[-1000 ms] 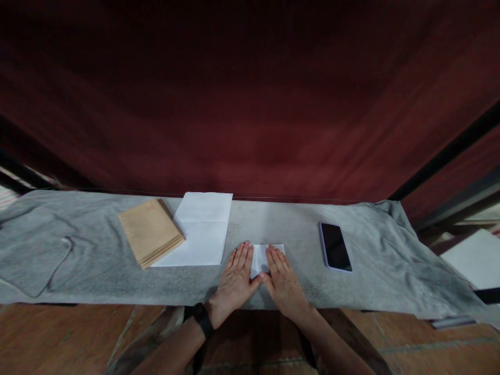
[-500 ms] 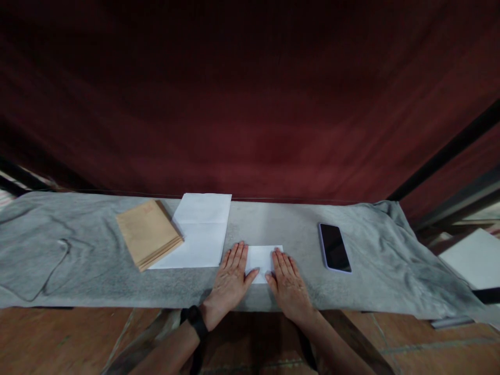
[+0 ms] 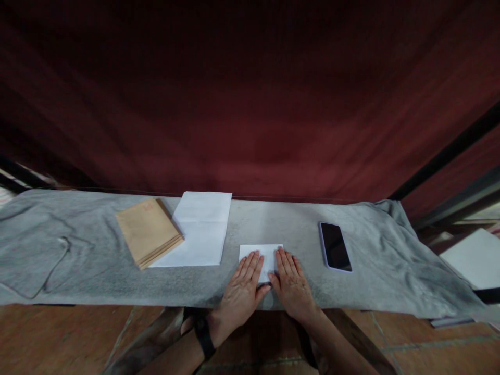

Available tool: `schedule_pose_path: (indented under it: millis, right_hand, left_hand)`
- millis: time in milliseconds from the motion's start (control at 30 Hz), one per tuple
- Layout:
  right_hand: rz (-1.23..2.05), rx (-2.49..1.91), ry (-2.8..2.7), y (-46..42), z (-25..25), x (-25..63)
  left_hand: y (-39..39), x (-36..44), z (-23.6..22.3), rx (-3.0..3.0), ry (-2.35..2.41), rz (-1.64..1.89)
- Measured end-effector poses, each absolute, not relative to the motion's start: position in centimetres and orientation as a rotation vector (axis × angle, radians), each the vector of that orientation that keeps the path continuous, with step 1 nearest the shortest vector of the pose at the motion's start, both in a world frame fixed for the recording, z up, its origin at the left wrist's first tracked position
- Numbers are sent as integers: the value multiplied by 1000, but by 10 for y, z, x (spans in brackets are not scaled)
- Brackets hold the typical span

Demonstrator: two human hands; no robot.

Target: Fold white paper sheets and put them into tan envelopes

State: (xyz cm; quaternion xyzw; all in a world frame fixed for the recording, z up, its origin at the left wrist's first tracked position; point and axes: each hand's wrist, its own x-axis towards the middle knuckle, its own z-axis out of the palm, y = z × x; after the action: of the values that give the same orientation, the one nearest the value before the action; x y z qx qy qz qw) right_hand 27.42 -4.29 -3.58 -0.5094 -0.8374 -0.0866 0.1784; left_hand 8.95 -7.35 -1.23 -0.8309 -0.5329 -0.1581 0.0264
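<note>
A small folded sheet of white paper (image 3: 267, 257) lies flat on the grey cloth near its front edge. My left hand (image 3: 242, 289) rests on the paper's left part, palm down, fingers straight and thumb out to the right. On its right part lies my right hand (image 3: 292, 286), also flat, with the fingers pointing away from me. The two thumbs nearly meet at the paper's near edge. Neither hand grips anything. The fingers and palms hide the paper's lower corners.
Left of my hands lie larger white sheets (image 3: 203, 237), partly under a stack of brown envelopes (image 3: 150, 229). A phone (image 3: 336, 247) with a dark screen lies to the right. Grey cloth (image 3: 273, 219) covers the bench, and a dark red curtain (image 3: 250, 130) hangs behind it.
My left hand has slid right and a little toward me over the paper, uncovering its upper left corner. My right hand has barely moved, and the paper stays in place.
</note>
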Motion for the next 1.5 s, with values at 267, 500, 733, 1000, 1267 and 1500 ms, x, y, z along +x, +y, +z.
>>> schedule_pose_path:
  millis: [267, 500, 733, 1000, 1267, 1500]
  right_hand:
    - [-234, -1458, -2365, -42, -35, 282]
    - [-222, -1461, -2279, -37, -38, 288]
    - [-49, -1276, -2356, -37, -14, 265]
    - [-59, -1279, -2418, -48, -23, 252]
    - [-158, -1346, -2426, -39, -28, 269]
    - [-257, -1393, -2386, -34, -34, 285]
  left_hand:
    - [-70, 74, -16, -2516, -1687, -466]
    - [-67, 71, -17, -2506, -1684, -440]
    - [-66, 72, -19, -2498, -1683, -413]
    - [-67, 69, -23, -2502, -1672, -417]
    - [-53, 64, -23, -2414, -1784, -448]
    - [-50, 62, -27, -2368, -1830, -439]
